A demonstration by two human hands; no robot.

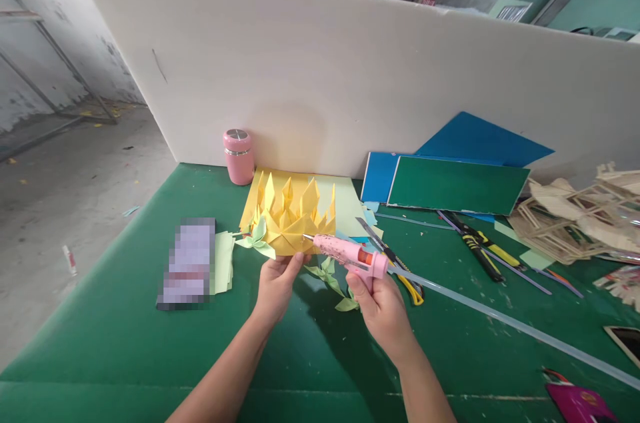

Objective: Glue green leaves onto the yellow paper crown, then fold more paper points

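My left hand (277, 281) is closed on the lower edge of a yellow folded-paper crown (293, 226) with pointed tips, held above the table. In my right hand (383, 309) is a pink glue gun (353, 253), its nozzle pointing left at the crown's lower band; whether the tip touches the paper I cannot tell. A long translucent glue stick (480, 305) runs out from the back of the gun to the right. Pale green paper leaves (257, 239) sit at the crown's left side. More green paper leaves (327, 274) show below the gun, partly hidden by my right hand.
The green table (125, 329) holds a pink flask (239, 157), a pixelated phone-like object (189, 263), green paper sheets (223, 263), scissors (413, 289), pliers (477, 246) and wooden lattice pieces (550, 223). Blue and green boards (457, 183) lean on a white panel (300, 63).
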